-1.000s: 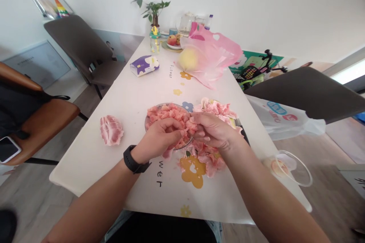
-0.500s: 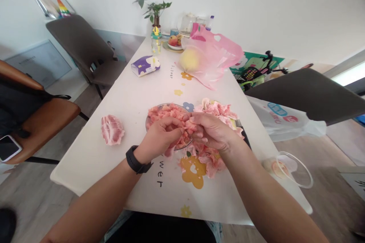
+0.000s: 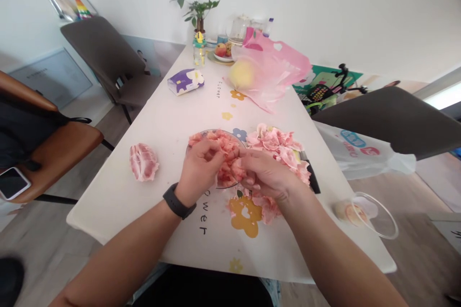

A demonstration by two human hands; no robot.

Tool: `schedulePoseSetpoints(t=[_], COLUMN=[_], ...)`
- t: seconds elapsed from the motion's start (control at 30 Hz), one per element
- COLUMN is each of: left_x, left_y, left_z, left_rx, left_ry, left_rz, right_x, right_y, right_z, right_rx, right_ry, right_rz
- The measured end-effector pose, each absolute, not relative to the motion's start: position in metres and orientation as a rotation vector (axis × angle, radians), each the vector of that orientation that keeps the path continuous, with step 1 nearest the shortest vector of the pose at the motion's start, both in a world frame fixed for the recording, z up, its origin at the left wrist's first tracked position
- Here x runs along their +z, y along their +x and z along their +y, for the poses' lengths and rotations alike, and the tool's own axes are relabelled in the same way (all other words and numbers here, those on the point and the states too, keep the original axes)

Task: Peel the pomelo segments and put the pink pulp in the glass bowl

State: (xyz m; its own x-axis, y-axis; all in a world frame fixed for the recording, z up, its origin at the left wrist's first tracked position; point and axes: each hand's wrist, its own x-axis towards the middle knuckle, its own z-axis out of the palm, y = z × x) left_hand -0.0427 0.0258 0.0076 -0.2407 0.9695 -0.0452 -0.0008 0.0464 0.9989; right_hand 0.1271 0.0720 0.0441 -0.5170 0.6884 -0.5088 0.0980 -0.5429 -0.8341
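Observation:
My left hand point(image 3: 200, 167), with a dark band on its wrist, is over the left part of a plate point(image 3: 188, 149). Its thumb and fingers are pinched together, and I cannot make out what is between them. Close by on the right, my right hand point(image 3: 265, 171) grips a piece of pink pomelo flesh point(image 3: 237, 169) above the plate's right edge. More peeled pomelo flesh point(image 3: 225, 143) covers the plate. Pale pink membrane scraps point(image 3: 275, 143) are heaped to the right, partly under my right forearm. An unseparated chunk of pomelo point(image 3: 143, 162) lies at the left.
Behind the plate are a tissue pack point(image 3: 186, 81) and a pink plastic bag point(image 3: 277, 69) around something round and yellow. A dark-handled object point(image 3: 312, 177) lies beside the scraps. At the right edge stands a clear round container point(image 3: 374, 216). Chairs flank the table point(image 3: 118, 211).
My left hand has drawn away to the left from my right hand and the piece it holds. My right hand stays nearly in place. The view has shifted slightly.

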Motion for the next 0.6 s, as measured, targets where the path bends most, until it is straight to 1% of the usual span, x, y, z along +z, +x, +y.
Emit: schedulePoseSetpoints(t=[0.1, 0.17, 0.37, 0.5, 0.6], left_x=[0.009, 0.01, 0.011, 0.011, 0.01], left_y=[-0.05, -0.056, -0.072, -0.078, -0.078], left_z=[0.03, 0.033, 0.045, 0.051, 0.052], left_rx=[1.44, 1.521, 1.789, 1.825, 1.803], left_ry=[0.913, 0.822, 0.543, 0.431, 0.421], left_rz=[1.322, 1.246, 1.153, 1.07, 1.046], right_x=[0.048, 0.049, 0.039, 0.033, 0.031], right_y=[0.129, 0.13, 0.123, 0.103, 0.086], right_z=[0.07, 0.073, 0.091, 0.106, 0.127], right_rx=[2.017, 1.86, 0.984, 0.636, 0.474], right_ry=[-1.271, -1.284, -1.413, -1.255, -1.265], right_rz=[-1.236, -1.291, -1.871, -2.19, -2.302])
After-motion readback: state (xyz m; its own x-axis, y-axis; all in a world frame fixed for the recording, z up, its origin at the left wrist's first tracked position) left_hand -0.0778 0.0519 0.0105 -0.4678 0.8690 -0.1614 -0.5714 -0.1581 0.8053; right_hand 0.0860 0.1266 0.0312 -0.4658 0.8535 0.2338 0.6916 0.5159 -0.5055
